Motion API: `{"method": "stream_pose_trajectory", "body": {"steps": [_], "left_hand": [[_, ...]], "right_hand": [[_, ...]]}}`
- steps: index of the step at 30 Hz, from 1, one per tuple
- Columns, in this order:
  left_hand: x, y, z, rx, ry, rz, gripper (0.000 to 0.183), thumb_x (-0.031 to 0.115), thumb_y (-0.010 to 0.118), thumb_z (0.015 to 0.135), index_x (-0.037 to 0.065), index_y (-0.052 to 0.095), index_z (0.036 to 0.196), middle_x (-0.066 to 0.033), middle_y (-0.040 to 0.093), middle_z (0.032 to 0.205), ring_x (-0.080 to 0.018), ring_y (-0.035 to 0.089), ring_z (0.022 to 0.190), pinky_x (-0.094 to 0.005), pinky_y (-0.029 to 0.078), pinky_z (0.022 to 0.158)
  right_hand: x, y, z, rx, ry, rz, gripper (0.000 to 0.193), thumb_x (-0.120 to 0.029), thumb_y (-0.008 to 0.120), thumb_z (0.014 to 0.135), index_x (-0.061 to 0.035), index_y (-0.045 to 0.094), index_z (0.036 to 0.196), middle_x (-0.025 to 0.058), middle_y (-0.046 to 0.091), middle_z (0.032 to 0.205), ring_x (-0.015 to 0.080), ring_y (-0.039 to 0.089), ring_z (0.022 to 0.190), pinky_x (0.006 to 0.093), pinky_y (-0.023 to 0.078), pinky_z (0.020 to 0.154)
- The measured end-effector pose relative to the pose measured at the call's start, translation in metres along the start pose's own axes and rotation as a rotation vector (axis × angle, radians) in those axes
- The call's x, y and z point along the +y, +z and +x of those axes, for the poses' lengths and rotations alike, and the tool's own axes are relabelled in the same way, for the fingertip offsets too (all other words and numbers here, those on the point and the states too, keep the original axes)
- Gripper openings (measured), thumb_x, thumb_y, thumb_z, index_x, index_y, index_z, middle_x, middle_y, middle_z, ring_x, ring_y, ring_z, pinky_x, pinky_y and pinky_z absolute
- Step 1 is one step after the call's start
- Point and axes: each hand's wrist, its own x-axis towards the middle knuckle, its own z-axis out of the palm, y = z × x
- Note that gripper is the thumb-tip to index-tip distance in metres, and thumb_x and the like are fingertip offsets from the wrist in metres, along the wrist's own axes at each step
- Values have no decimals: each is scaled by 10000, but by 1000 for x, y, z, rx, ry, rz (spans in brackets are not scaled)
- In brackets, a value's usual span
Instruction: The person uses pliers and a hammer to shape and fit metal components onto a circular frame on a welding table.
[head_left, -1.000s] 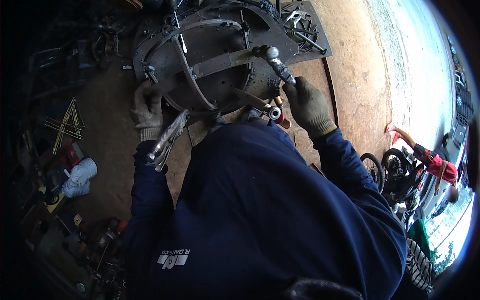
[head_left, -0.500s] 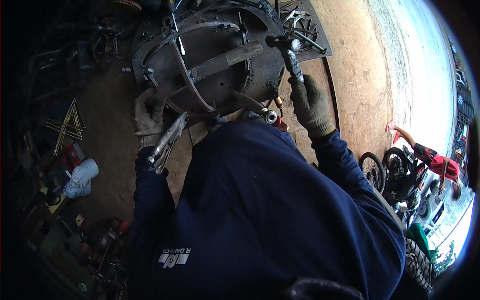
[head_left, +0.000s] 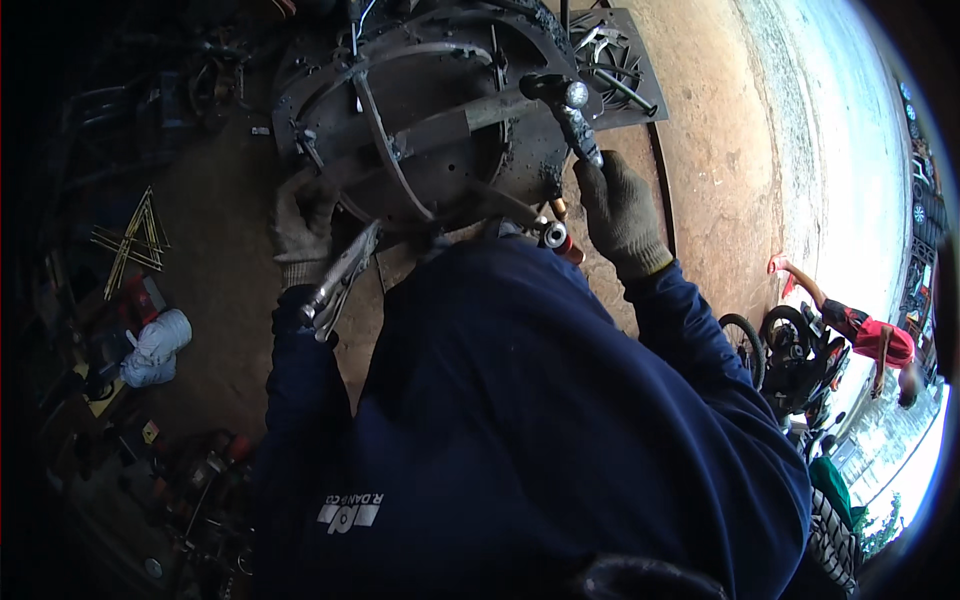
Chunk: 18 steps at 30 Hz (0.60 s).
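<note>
My right hand (head_left: 622, 212), in a grey knit glove, is closed round the handle of a ball-peen hammer (head_left: 574, 128). The hammer's head is over the right side of a dark round metal work plate (head_left: 452, 168). Curved flat metal strips (head_left: 378, 135) form rings on the plate, and a flat bar (head_left: 468, 122) lies across it. At the plate's near left edge is my gloved left hand (head_left: 303, 222), its fingers curled; what they grip is hidden. Beside it, locking pliers (head_left: 342, 278) sit at the near edge. Another clamp-like tool with a red part (head_left: 560, 240) is at the near right.
A side plate with metal scraps (head_left: 612, 60) adjoins at the far right. Thin yellowish rods (head_left: 132, 243) and a white bundle (head_left: 157, 347) lie on the floor at left. To the right are a motorcycle (head_left: 795, 350) and a person in red (head_left: 885, 338).
The hammer has shifted slightly left over the plate in my right hand. My left hand keeps its place at the edge. The whole view has shifted a little.
</note>
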Motion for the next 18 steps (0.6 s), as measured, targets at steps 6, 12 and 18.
{"method": "stream_pose_trajectory", "body": {"steps": [6,12,18], "left_hand": [[-14,4,-13,-17,-157,-320,455,305,713,959,-8,573,1257,-146,699,1129,-229,701,1000,-331,573,844],[-6,1,-1,-42,-60,-200,424,257,694,970,-21,569,1264,-166,669,1185,-245,671,1089,-360,557,895],[7,-2,0,-47,-82,-77,420,234,679,978,-26,567,1289,-163,664,1202,-273,660,1102,-374,536,942]], "right_hand": [[-21,-16,-6,152,-287,285,381,-309,457,1065,39,598,1130,22,588,752,79,529,601,229,430,526],[5,1,12,-11,-112,-401,283,-286,528,1026,-15,607,1039,125,641,740,242,652,663,400,505,619],[9,1,-4,39,17,12,346,-344,537,1037,-17,640,1079,72,606,704,161,583,585,328,461,550]]}}
